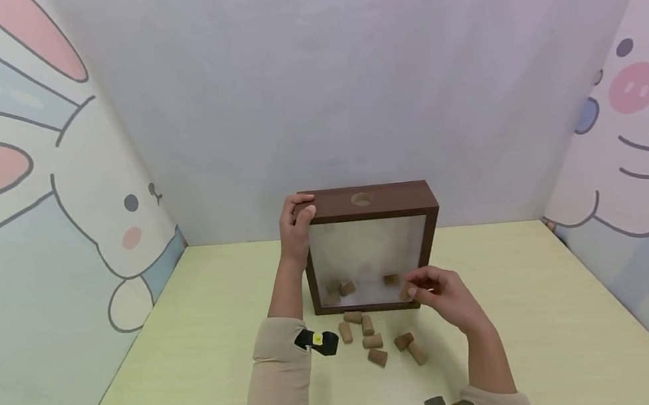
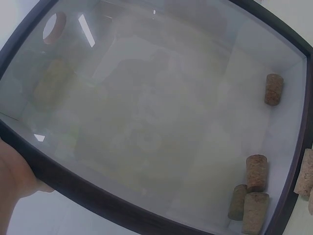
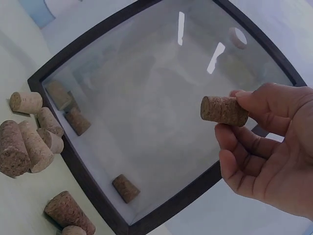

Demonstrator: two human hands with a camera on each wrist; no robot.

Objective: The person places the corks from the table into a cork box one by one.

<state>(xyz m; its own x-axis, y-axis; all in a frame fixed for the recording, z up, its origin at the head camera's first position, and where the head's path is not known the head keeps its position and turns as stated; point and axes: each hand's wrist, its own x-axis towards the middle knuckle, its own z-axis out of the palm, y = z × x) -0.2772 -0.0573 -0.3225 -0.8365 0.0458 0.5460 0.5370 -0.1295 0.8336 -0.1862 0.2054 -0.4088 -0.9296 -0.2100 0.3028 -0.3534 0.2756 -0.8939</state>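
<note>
A dark brown wooden shadow box (image 1: pixel 368 202) with a clear front panel stands upright. Its top has a round hole (image 1: pixel 362 199). My left hand (image 1: pixel 296 232) grips its top left corner, thumb at the front edge; the left wrist view shows only part of that hand (image 2: pixel 14 176). In front of the lower right of the panel, my right hand (image 1: pixel 448 296) pinches a wine cork (image 3: pixel 224 110) between thumb and fingers. Behind the panel, several corks lie at the bottom, including one lone cork (image 3: pixel 125 188) and a small pile (image 2: pixel 255 210).
Several loose corks lie on the pale yellow table (image 1: pixel 553 310) before the box, among them a cork (image 1: pixel 377 357) and a touching pair, including a cork (image 1: pixel 417 353). A grey wall (image 1: pixel 300 98) rises behind; cartoon-printed side walls (image 1: pixel 124 238) flank the table.
</note>
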